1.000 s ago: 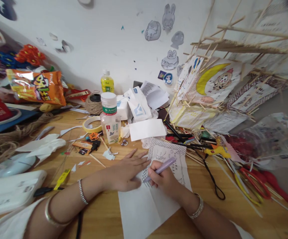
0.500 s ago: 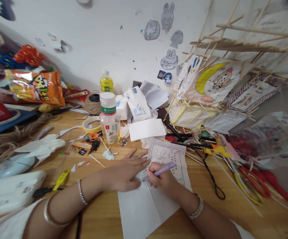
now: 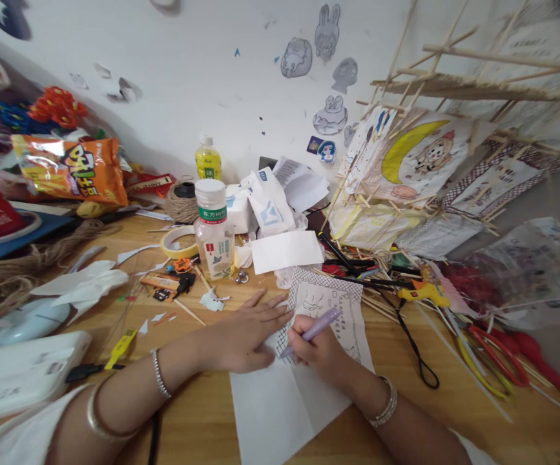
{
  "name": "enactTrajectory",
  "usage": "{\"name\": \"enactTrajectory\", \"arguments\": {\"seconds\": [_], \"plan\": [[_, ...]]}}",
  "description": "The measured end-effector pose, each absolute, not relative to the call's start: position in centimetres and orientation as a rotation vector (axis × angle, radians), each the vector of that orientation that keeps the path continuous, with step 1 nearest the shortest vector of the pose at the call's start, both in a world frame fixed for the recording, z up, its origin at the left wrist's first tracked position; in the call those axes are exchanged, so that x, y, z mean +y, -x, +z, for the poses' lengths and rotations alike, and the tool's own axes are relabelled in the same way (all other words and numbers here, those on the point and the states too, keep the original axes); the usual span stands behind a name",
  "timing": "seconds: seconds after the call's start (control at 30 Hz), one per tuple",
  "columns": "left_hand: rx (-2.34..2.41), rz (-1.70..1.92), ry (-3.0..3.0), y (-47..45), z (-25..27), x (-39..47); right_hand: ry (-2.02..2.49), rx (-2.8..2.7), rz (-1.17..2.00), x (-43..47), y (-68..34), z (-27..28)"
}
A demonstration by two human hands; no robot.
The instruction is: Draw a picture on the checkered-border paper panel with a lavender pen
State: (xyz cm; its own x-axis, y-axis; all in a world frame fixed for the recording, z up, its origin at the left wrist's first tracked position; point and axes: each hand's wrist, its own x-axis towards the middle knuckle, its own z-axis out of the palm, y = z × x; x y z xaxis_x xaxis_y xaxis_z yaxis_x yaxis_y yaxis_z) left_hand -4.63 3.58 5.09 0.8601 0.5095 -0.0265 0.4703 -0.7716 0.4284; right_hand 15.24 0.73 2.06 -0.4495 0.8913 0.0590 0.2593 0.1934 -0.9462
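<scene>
A sheet of white paper (image 3: 284,407) lies on the wooden table, its upper part carrying a line drawing with a cross-hatched border and a column of written characters. My right hand (image 3: 316,345) grips a light purple pen (image 3: 319,325), tilted up to the right. The pen's tip meets the paper at the hatched left border. Flat on the paper's left edge rests my left hand (image 3: 245,332), fingers spread and holding nothing. Part of the drawing is hidden beneath my right hand.
Ahead stand a clear bottle (image 3: 213,236) and a tape roll (image 3: 177,243). A stick frame with painted panels (image 3: 415,155) rises at the right, near a yellow glue gun (image 3: 425,294) and scissors (image 3: 497,355). To the left are a white power bank (image 3: 22,374) and a mouse (image 3: 30,321).
The pen tip has shifted slightly right along the hatched border, and the pen stands a little steeper. My left hand stays in place on the paper.
</scene>
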Motion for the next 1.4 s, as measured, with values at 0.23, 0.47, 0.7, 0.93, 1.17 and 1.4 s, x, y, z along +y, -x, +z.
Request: {"name": "enactTrajectory", "arguments": {"seconds": [0.23,0.47,0.7,0.93,1.17,1.4], "plan": [[0.730,0.099,-2.601,4.6,5.1,3.6,1.080,-1.832,1.263,0.8,-15.3,1.9],[0.727,0.097,-2.609,4.6,4.9,3.6,1.069,-1.783,1.327,0.7,-15.3,1.8],[0.740,0.111,-2.602,4.6,4.8,3.7,1.069,-1.806,1.281,0.9,-15.3,1.9],[0.734,0.132,-2.566,4.7,4.8,3.7,1.040,-1.823,1.272,0.8,-15.3,1.8],[0.719,0.186,-2.502,5.0,4.7,4.1,1.070,-1.471,1.096,0.8,-15.6,2.7],[0.695,0.359,-2.450,4.9,4.1,4.2,1.128,-1.179,0.568,2.3,-17.5,5.8]]}}
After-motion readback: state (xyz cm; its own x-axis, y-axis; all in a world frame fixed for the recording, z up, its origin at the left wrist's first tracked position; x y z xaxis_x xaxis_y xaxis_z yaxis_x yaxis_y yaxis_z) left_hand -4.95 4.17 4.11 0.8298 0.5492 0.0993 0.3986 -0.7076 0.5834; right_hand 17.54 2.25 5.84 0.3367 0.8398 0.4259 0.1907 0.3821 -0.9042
